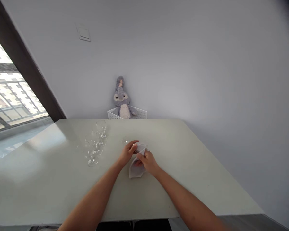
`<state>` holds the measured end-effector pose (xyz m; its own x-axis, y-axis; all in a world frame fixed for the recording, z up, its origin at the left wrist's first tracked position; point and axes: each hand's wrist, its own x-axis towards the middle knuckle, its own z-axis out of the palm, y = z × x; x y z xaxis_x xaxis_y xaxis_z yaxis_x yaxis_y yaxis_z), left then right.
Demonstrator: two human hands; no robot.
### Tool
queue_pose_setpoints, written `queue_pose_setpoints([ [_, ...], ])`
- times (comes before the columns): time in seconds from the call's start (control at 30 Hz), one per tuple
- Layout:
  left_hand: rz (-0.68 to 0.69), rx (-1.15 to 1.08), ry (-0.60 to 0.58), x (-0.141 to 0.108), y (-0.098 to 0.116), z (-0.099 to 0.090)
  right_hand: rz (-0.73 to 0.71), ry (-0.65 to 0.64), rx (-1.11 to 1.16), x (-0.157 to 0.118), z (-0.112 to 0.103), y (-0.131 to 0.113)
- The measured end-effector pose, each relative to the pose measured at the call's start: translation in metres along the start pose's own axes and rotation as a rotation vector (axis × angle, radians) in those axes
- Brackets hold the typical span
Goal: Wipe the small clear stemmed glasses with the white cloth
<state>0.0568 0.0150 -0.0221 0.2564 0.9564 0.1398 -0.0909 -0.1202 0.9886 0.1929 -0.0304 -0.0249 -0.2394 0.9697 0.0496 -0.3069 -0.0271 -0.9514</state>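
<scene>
Near the middle of the pale table, my left hand [129, 152] is closed on a clear stemmed glass [126, 141], whose foot end pokes out to the upper left of the fingers. My right hand [147, 161] is closed on a thin white cloth [135, 170]. Part of the cloth covers the glass bowl between the hands, and the rest hangs down below them toward the tabletop. Much of the glass is hidden by the fingers and the cloth.
Several clear stemmed glasses [97, 149] stand in a slanting row left of my hands on the table [197, 179]. Behind the far edge, a grey plush rabbit [124, 110] sits in a white perforated basket [141, 114] by the wall.
</scene>
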Motion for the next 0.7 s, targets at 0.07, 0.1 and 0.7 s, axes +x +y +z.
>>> queue_pose_setpoints([
  [0.07, -0.063, 0.004, 0.012, 0.0, -0.002, 0.0, -0.027, 0.021, -0.103, -0.001, 0.003, 0.004],
  [0.1, -0.081, -0.018, 0.006, 0.0, -0.002, 0.0, -0.013, 0.033, -0.075, 0.0, 0.002, 0.003],
  [0.7, -0.077, -0.108, -0.092, -0.002, 0.001, 0.002, -0.061, 0.071, -0.129, 0.002, -0.007, 0.001],
])
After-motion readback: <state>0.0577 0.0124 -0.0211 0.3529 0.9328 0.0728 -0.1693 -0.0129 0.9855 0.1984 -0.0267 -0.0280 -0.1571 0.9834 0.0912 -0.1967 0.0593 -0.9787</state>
